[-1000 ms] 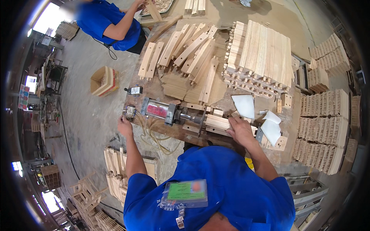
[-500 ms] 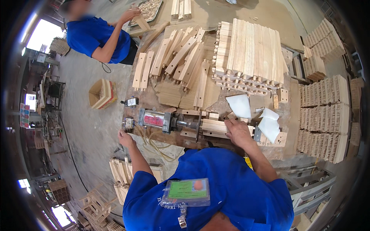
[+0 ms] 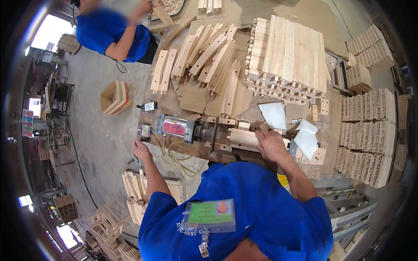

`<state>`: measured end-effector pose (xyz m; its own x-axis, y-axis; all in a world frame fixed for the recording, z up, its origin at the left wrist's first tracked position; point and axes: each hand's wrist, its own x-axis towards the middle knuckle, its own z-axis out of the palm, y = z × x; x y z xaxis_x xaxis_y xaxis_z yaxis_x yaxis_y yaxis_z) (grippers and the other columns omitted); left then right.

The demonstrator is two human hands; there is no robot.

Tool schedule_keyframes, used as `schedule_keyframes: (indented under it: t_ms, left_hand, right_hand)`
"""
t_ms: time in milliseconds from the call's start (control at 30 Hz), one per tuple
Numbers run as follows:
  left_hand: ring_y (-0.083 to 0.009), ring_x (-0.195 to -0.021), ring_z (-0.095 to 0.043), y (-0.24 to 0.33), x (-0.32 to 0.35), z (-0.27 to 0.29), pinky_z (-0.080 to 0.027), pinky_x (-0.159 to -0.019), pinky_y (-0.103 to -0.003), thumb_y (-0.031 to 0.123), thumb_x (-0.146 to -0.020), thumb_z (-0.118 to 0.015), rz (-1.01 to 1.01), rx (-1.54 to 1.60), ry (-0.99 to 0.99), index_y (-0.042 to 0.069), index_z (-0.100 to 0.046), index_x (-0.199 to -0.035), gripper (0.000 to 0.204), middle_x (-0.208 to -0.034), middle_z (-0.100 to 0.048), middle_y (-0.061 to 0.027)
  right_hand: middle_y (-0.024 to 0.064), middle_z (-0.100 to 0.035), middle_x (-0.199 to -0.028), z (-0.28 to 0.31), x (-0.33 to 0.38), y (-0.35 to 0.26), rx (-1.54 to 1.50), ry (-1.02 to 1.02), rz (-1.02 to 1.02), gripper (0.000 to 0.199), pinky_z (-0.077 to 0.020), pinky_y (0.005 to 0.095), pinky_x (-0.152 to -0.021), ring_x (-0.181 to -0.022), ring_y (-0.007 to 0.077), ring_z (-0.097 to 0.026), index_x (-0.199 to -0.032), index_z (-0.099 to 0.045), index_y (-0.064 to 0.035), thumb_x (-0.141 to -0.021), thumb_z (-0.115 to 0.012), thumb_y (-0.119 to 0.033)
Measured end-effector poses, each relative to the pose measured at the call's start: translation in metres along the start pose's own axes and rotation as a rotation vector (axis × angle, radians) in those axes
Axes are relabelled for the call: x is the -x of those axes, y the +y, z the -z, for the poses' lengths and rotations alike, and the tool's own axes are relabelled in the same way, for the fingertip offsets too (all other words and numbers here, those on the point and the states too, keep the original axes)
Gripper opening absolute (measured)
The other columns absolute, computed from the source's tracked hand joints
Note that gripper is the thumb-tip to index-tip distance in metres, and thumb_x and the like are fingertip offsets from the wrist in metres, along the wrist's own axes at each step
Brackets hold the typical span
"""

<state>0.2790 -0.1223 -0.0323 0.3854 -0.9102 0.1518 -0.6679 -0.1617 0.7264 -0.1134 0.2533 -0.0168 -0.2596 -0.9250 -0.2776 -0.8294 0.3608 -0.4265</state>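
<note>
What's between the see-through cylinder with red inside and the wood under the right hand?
From the cylinder to the wood under the right hand, the head view shows a dark fitting, a dark plate, then a gap.

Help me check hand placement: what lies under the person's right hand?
Under the right hand lies pale wood, visible extending to its left; the hand covers whatever is directly beneath.
</note>
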Motion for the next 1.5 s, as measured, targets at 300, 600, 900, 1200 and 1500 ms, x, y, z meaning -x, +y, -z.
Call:
schedule_keyframes:
  t_ms: [300,600,900,1200,1500]
  left_hand:
    - [-0.0240,-0.107,-0.072,0.024,0.031,0.008,-0.055,-0.097,-0.036,0.023,-0.105,-0.066,-0.247,0.228,0.144,-0.008,-0.064,-0.134,0.042,-0.122,-0.074,-0.0187]
    - [-0.0205,-0.108,-0.071,0.140,0.146,0.007,-0.055,-0.094,-0.036,0.021,-0.101,-0.074,-0.322,0.534,-0.704,-0.001,-0.071,-0.122,0.030,-0.114,-0.076,-0.0099]
    - [-0.0375,-0.134,-0.057,0.243,0.187,0.063,-0.043,-0.115,-0.051,0.030,-0.088,-0.083,-1.561,0.085,-0.606,0.003,-0.062,-0.137,0.060,-0.141,-0.063,-0.0149]
    - [-0.0416,-0.117,-0.062,0.218,0.195,0.005,-0.049,-0.102,-0.051,0.010,-0.080,-0.075,-1.465,0.163,-0.847,0.000,-0.050,-0.145,0.071,-0.128,-0.064,-0.0200]
    - [-0.0442,-0.128,-0.057,0.198,0.200,-0.011,-0.047,-0.109,-0.050,0.015,-0.084,-0.077,-1.336,0.332,-0.867,0.002,-0.052,-0.145,0.067,-0.138,-0.060,-0.0228]
  right_hand:
    - [0.0229,-0.065,-0.130,0.048,0.011,-0.024,-0.309,0.312,0.035,0.064,-0.0520,0.0494,-0.100,-0.117,0.0429,-0.065,-0.140,-0.056,0.0005,-0.083,-0.079,-0.016]
    - [0.0244,-0.067,-0.129,0.081,-0.004,-0.057,-0.370,0.571,0.243,0.064,-0.0543,0.0482,-0.099,-0.115,0.0441,-0.067,-0.137,-0.058,0.0024,-0.080,-0.081,-0.014]
    - [0.0158,-0.063,-0.111,0.140,-0.007,-0.079,0.384,0.516,0.415,0.040,-0.0453,0.0430,-0.089,-0.102,0.0302,-0.062,-0.121,-0.061,0.0019,-0.084,-0.065,-0.012]
    - [0.0091,-0.064,-0.097,0.143,-0.018,-0.121,0.669,0.561,0.448,0.030,-0.0455,0.0391,-0.083,-0.093,0.0241,-0.062,-0.110,-0.068,-0.0006,-0.089,-0.062,-0.021]
    - [0.0130,-0.071,-0.102,0.147,-0.018,-0.146,0.512,0.645,0.512,0.029,-0.0408,0.0502,-0.110,-0.105,0.0295,-0.065,-0.109,-0.072,-0.0022,-0.091,-0.059,-0.020]
